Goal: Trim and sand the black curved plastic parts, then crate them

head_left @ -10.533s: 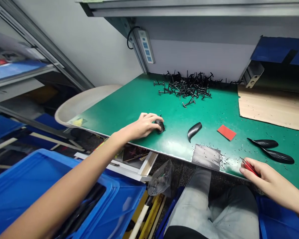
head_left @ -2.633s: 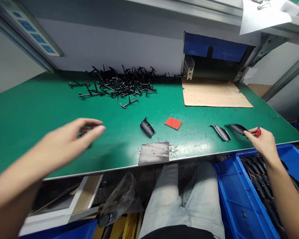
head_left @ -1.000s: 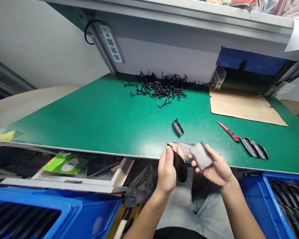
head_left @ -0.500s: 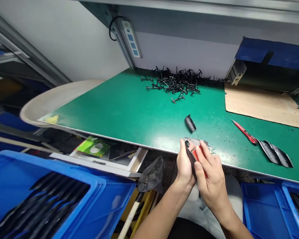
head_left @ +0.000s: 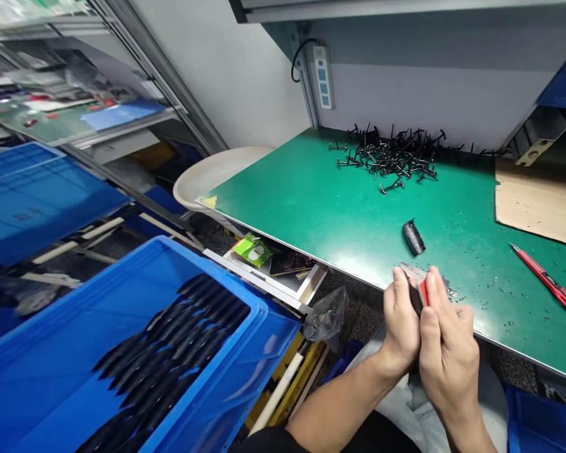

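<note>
Both hands meet just over the front edge of the green worktable. My left hand is closed around a dark, thin plastic part, mostly hidden by the fingers. Against it, my right hand grips a small red tool; its kind is covered by the fingers. A short curved black plastic piece lies on the table just beyond the hands. To the right rests a red utility knife.
A pile of black T-shaped plastic pieces lies along the back wall. Rows of black curved parts fill part of a blue bin at left. Cardboard lies at the right. An open drawer sits under the table edge.
The view has swung left, so the table things appear farther right and more of the blue bin shows. My hands stay together, with the red tool still against the dark part.
</note>
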Demonstrator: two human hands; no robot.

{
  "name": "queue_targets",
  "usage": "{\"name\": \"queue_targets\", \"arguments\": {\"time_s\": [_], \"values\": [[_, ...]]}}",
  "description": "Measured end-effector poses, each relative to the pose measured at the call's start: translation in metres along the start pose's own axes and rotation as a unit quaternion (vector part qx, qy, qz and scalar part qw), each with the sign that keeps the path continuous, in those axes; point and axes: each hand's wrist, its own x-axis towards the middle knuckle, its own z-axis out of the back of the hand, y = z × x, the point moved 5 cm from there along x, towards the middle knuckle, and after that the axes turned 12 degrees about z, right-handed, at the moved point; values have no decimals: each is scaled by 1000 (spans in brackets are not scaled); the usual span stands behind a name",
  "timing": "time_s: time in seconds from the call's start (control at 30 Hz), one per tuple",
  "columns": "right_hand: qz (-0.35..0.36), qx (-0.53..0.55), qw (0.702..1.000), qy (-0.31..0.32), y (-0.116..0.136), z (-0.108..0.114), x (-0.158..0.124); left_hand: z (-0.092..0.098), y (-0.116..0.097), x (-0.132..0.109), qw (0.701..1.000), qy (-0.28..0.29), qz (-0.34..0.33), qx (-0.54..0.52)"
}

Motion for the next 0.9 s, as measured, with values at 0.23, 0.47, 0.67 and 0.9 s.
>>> {"name": "queue_targets", "arguments": {"time_s": [0.23,0.47,0.67,0.9], "values": [[-53,49,997,15,-5,-5,-1,-4,-7,-13,994,14,-88,61],[-63,18,998,7,-5,0,-12,-1,0,-4,996,-13,-81,-19],[-86,21,996,10,-2,-1,-13,-3,-9,-3,992,-28,-116,-26],[-45,1,999,4,0,1,-5,-10,-11,-5,999,-8,-48,-23]]}}
